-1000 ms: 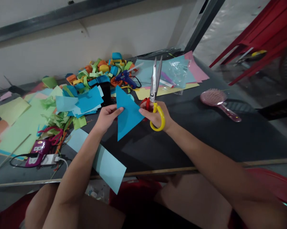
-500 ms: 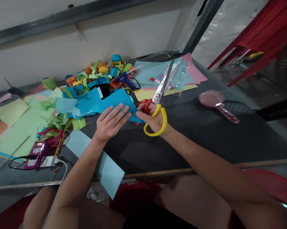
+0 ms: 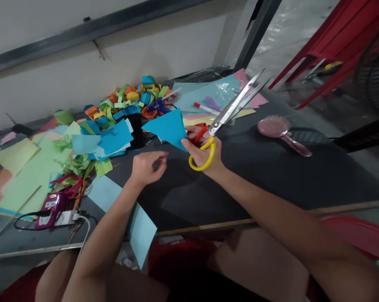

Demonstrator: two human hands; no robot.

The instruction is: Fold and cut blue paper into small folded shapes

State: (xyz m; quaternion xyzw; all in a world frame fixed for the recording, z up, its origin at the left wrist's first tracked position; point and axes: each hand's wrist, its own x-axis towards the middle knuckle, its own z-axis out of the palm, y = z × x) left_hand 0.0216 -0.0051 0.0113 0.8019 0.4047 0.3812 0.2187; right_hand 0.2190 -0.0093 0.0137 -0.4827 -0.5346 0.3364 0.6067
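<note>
My right hand (image 3: 206, 153) holds a pair of scissors (image 3: 219, 121) with one red and one yellow handle loop. Their long blades point up and right, slightly parted. Between the thumb and fingers of the same hand is a piece of blue paper (image 3: 169, 128), tilted above the dark table. Below and left of that paper is my left hand (image 3: 149, 167), apart from it. Its fingers are curled in toward the thumb, and I see nothing in them. A stack of blue paper pieces (image 3: 115, 138) lies beyond it, and a light blue strip (image 3: 142, 228) passes beneath my left forearm.
Folded colourful paper pieces (image 3: 132, 96) are heaped by the wall beside a blue glue gun (image 3: 160, 105). At right lies a pink hairbrush (image 3: 274, 126). A purple device (image 3: 52, 207) with cables sits left. The light blue strip overhangs the table's front edge (image 3: 208, 227).
My left hand has come off the blue paper, its fingers curling from flat. The paper has tipped up in my right hand, and the scissor blades have swung to the right.
</note>
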